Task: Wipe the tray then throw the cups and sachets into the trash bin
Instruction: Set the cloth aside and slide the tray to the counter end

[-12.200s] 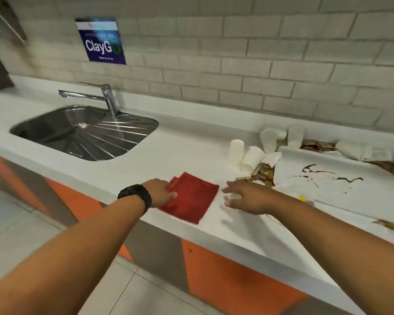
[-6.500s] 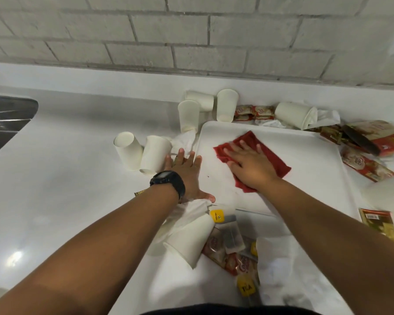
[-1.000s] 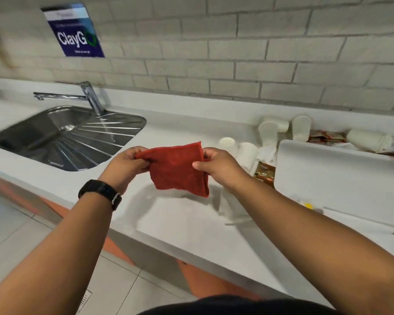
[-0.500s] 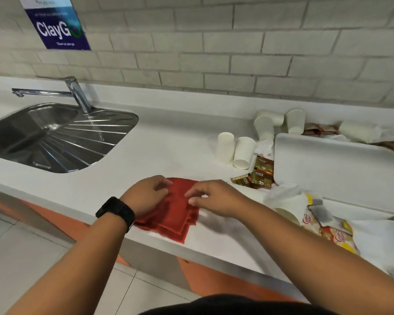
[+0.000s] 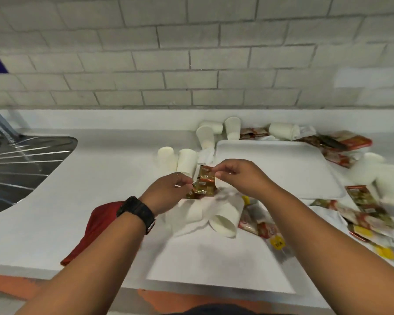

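The white tray [image 5: 280,162] lies bare on the counter, right of centre. Just left of its near corner, my left hand [image 5: 166,192] and my right hand [image 5: 239,176] both pinch gold-brown sachets [image 5: 204,183]. White paper cups stand beside them [image 5: 184,160] and behind the tray [image 5: 232,128]; one cup [image 5: 225,218] lies on its side below my hands on crumpled tissue. More sachets [image 5: 364,208] are scattered to the right. The folded red cloth [image 5: 96,226] rests near the counter's front edge, partly hidden by my left forearm.
A steel sink [image 5: 16,164] with a tap [image 5: 0,123] is at the left. A grey brick wall [image 5: 191,53] backs the white counter [image 5: 89,169]. Red packets [image 5: 348,140] and a fallen cup [image 5: 282,130] lie behind the tray. No trash bin is in view.
Both hands have let go of the red cloth, which now lies at the counter edge, and moved right to take hold of the sachets. The view has swung right.
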